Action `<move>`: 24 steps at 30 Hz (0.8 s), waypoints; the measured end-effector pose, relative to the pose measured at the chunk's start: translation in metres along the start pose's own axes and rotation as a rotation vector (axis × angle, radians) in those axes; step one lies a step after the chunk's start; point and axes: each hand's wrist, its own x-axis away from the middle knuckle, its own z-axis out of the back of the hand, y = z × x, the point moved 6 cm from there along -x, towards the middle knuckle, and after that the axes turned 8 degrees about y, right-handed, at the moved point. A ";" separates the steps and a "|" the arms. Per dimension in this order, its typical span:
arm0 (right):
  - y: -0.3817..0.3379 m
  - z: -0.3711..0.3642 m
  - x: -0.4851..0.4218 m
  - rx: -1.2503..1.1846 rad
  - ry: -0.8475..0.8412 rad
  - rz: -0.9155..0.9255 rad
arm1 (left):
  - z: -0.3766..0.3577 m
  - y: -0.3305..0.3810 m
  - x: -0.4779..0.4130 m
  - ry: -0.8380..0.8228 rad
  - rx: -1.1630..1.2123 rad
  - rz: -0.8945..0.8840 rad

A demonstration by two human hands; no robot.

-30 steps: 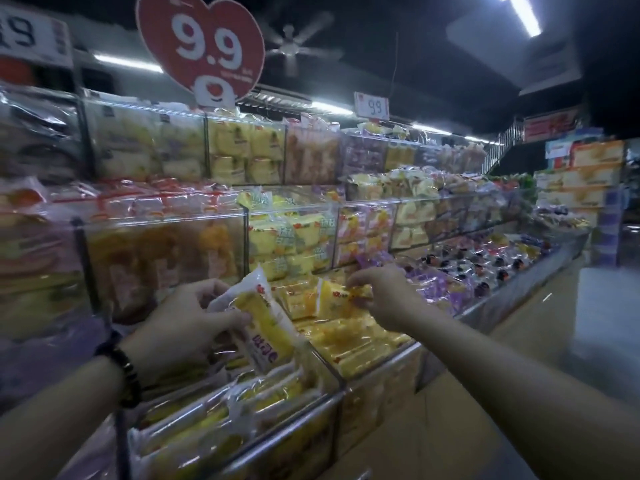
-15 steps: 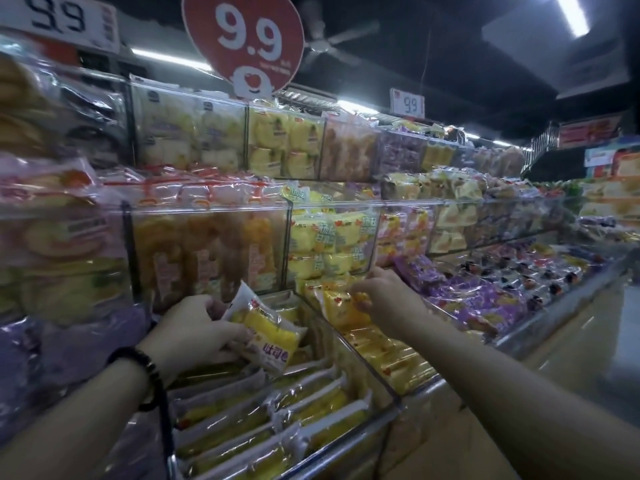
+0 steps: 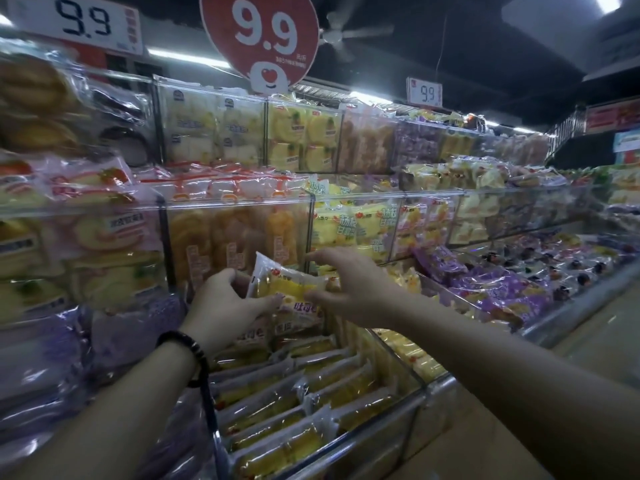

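Bread packet (image 3: 287, 285), clear-wrapped with a yellow loaf inside, held upright above the front bin (image 3: 349, 438) of a shop display, just over the rows of like packets (image 3: 304, 386) lying flat there; we grip it at its left edge with the left hand (image 3: 225, 303), fingers behind and thumb curled across the wrapper's face; a dark bead bracelet (image 3: 188, 344) sits on that wrist. Our right hand (image 3: 349, 285) hovers at the packet's right side, fingers spread and straight, holding nothing; its thumb lies close to the wrapper, though we cannot tell whether it touches. A red price sign (image 3: 259, 32) stands over the upper shelf; purple packets (image 3: 502, 292) fill the bin to the right. We judge the step in hand to be the placing or straightening of one packet in its stack, the right hand poised to assist; the packet is not yet set down. The next move, as we read it, calls for the right hand to take the free edge so that both hands steady the slippery film; the packet must then be tilted flat and lowered into line with its neighbours, without crushing the soft loaf.
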 end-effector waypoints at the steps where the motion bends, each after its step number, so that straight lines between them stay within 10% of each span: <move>1: -0.008 -0.006 -0.004 0.031 -0.009 0.025 | -0.001 0.000 -0.001 0.000 0.020 -0.012; 24: -0.009 -0.046 0.001 0.251 -0.265 0.026 | -0.029 -0.011 -0.001 -0.279 -0.569 -0.406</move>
